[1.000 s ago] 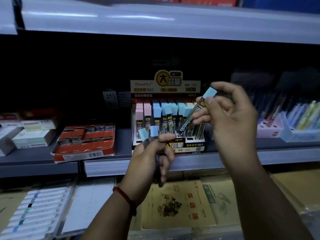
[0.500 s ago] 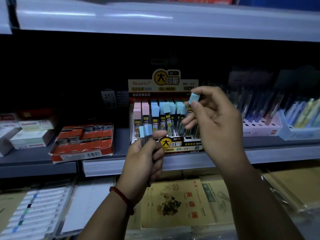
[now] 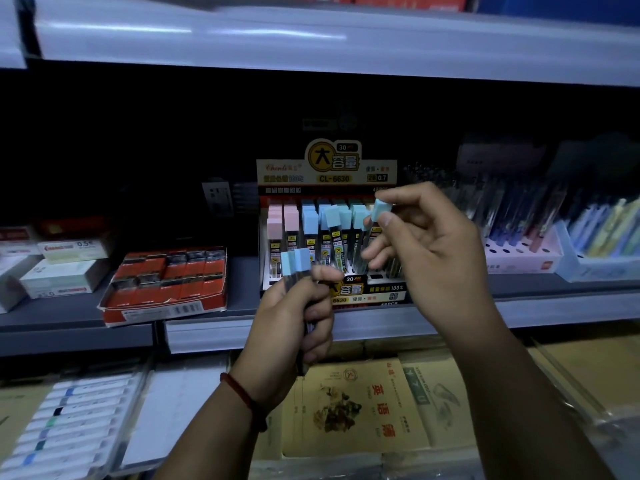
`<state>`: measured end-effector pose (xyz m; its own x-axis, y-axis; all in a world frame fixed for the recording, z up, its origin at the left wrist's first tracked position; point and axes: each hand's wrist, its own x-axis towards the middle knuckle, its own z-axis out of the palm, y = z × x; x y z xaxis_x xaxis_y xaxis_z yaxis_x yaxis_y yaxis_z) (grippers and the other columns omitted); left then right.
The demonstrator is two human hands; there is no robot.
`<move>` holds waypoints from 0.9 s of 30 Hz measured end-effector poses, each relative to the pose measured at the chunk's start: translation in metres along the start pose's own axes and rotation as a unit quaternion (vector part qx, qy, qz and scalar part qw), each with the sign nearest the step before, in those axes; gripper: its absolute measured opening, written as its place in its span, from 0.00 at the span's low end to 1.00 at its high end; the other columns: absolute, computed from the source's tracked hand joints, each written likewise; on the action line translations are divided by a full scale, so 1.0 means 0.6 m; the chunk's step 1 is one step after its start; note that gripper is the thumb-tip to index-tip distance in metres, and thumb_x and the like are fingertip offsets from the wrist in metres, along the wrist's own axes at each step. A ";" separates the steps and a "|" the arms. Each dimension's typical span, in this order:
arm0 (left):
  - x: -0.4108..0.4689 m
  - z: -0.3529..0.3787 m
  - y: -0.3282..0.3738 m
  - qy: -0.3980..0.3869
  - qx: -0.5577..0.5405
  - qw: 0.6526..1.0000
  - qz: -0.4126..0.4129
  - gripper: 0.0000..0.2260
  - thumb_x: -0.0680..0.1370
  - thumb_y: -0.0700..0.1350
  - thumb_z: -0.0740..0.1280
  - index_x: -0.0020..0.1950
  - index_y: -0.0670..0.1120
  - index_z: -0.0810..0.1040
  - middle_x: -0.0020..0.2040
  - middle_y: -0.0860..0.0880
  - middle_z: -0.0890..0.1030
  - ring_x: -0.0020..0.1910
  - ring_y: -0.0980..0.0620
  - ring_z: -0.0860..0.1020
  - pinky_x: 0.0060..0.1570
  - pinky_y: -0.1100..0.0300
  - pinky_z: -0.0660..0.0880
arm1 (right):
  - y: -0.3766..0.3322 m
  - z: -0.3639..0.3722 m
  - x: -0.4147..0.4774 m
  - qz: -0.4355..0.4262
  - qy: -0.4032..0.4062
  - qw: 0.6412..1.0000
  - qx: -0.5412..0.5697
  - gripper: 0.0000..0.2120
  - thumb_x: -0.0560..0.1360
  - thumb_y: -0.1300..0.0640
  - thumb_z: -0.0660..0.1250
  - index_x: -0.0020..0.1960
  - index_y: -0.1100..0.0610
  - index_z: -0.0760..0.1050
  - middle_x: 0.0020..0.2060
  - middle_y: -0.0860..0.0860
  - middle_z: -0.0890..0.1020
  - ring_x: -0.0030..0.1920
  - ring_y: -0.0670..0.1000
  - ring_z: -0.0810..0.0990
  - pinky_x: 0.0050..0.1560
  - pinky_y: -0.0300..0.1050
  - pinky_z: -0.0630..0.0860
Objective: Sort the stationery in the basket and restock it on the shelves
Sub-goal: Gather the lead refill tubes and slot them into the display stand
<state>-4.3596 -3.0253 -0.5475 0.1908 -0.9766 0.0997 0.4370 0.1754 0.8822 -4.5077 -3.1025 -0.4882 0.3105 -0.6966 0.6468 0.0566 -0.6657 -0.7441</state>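
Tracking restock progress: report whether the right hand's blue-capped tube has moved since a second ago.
Yes. The blue-capped tube in the right hand moved left and down, toward the display box.

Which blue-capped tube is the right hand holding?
The tube at the box's right end, pinched near its cap; the left hand grips two other tubes.
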 end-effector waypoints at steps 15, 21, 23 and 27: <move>-0.011 0.003 0.014 -0.145 -0.191 0.969 -0.058 0.20 0.80 0.62 0.56 0.51 0.45 0.70 0.36 0.48 0.58 0.24 0.54 0.54 0.21 0.68 0.53 | 0.009 0.003 -0.001 -0.050 0.043 0.969 -0.238 0.13 0.79 0.58 0.70 0.63 0.49 0.80 0.43 0.47 0.73 0.35 0.52 0.73 0.39 0.44 0.71; -0.010 0.007 0.013 -0.139 -0.168 0.972 -0.085 0.15 0.79 0.53 0.50 0.44 0.44 0.68 0.35 0.47 0.56 0.25 0.53 0.52 0.20 0.67 0.53 | -0.030 0.024 -0.002 -0.028 -0.090 0.988 -0.120 0.08 0.76 0.60 0.73 0.53 0.51 0.83 0.42 0.47 0.77 0.28 0.47 0.70 0.33 0.36 0.67; -0.012 0.009 0.013 -0.135 -0.122 0.978 -0.096 0.18 0.77 0.55 0.50 0.37 0.44 0.67 0.35 0.45 0.53 0.25 0.51 0.49 0.20 0.65 0.52 | -0.033 0.030 -0.005 -0.003 -0.137 0.985 -0.105 0.08 0.76 0.59 0.74 0.55 0.51 0.84 0.39 0.41 0.79 0.26 0.47 0.67 0.31 0.36 0.67; -0.015 0.009 0.016 -0.125 -0.103 0.982 -0.096 0.20 0.78 0.54 0.51 0.36 0.43 0.71 0.35 0.45 0.55 0.25 0.51 0.51 0.20 0.65 0.52 | -0.032 0.032 -0.010 0.092 -0.192 0.977 -0.011 0.10 0.76 0.60 0.74 0.56 0.51 0.84 0.24 0.45 0.71 0.23 0.48 0.68 0.27 0.34 0.70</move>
<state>-4.3619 -3.0155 -0.5376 -0.1223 -0.9899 0.0723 0.6169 -0.0187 0.7868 -4.4923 -3.0802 -0.4808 0.6465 -0.6567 0.3882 -0.0537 -0.5467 -0.8356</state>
